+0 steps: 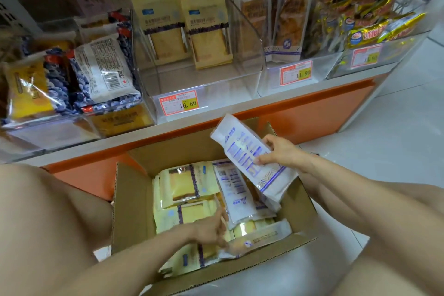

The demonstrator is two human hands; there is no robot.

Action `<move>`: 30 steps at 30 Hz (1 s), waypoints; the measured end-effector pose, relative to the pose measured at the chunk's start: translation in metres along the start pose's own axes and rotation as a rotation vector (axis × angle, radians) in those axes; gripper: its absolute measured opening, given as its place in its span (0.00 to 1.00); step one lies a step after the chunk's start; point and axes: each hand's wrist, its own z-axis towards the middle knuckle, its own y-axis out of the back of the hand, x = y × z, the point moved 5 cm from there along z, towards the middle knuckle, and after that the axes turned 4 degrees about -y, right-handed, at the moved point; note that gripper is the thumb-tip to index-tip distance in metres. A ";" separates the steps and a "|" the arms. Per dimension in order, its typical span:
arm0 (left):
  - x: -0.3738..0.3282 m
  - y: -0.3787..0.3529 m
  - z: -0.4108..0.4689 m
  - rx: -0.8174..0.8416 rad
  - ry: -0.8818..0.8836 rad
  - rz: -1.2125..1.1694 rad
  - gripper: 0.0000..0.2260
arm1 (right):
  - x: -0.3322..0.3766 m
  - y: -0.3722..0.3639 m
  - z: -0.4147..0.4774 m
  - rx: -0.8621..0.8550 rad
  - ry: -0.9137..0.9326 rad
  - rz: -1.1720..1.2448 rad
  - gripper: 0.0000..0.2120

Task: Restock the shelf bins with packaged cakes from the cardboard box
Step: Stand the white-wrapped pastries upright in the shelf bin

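An open cardboard box [129,202] stands on the floor in front of the shelf, holding several yellow cake packs [185,185] and white packs with blue print [236,197]. My right hand [280,151] grips one white cake pack [249,158] and holds it tilted above the box's far right corner. My left hand [211,229] reaches down into the box, fingers among the packs at the white pack's lower end; what it holds is hidden. Above, a clear bin [254,65] holds two upright yellow packs [187,29]. The bin to its right [319,72] holds white packs [271,14].
A left bin [72,122] is full of blueberry-print and orange packs. At far right a bin [394,48] carries gold-wrapped snacks. Price tags hang on the bin fronts. The orange shelf base [312,115] is right behind the box. My knees flank the box; white floor tiles lie to the right.
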 end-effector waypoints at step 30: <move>0.038 0.095 -0.033 -0.712 0.066 -0.361 0.10 | 0.004 -0.016 0.005 0.074 -0.012 -0.095 0.17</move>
